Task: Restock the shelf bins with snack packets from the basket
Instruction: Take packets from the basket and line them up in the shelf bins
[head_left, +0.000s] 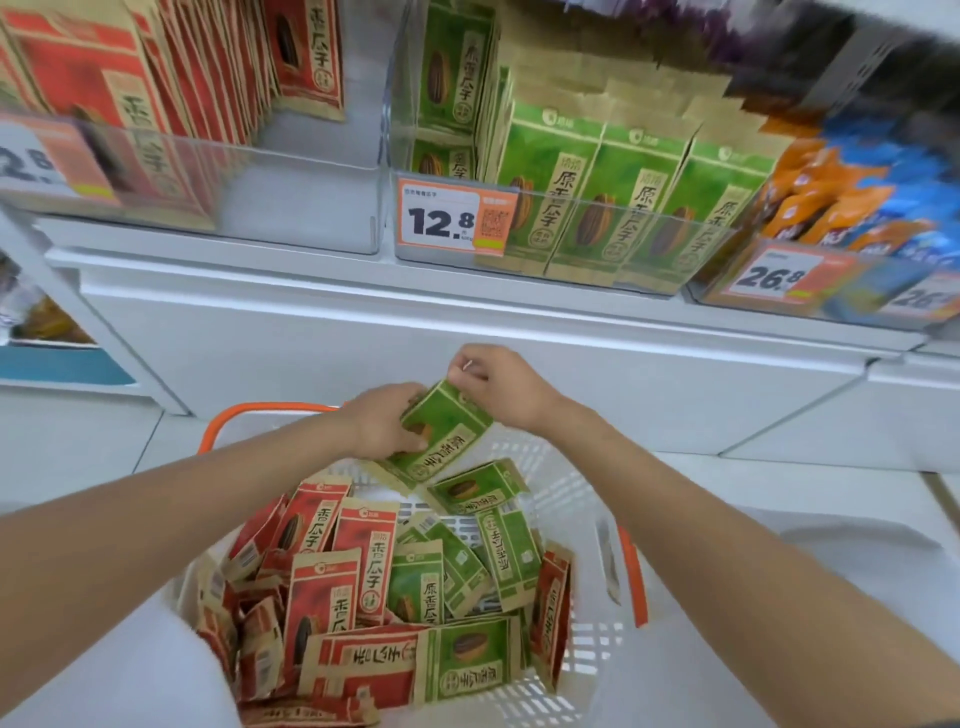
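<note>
A green packet (448, 430) is held at mid-frame, just above the white basket (582, 470). Its left edge is gripped by the left hand (384, 422), fingers curled round it. Its top corner is pinched by the right hand (501, 385), thumb against bent fingers, probably so that it can be squared for an upright fit. Loose packets (363, 571), red and green, are heaped in the basket below. The green bin (571, 244), at upper centre, is stocked in upright rows faced outward, presumably so that labels can be read.

We see bare forearms (208, 499) entering from both lower corners, with a ringless left hand (387, 423) and right hand (501, 387).
</note>
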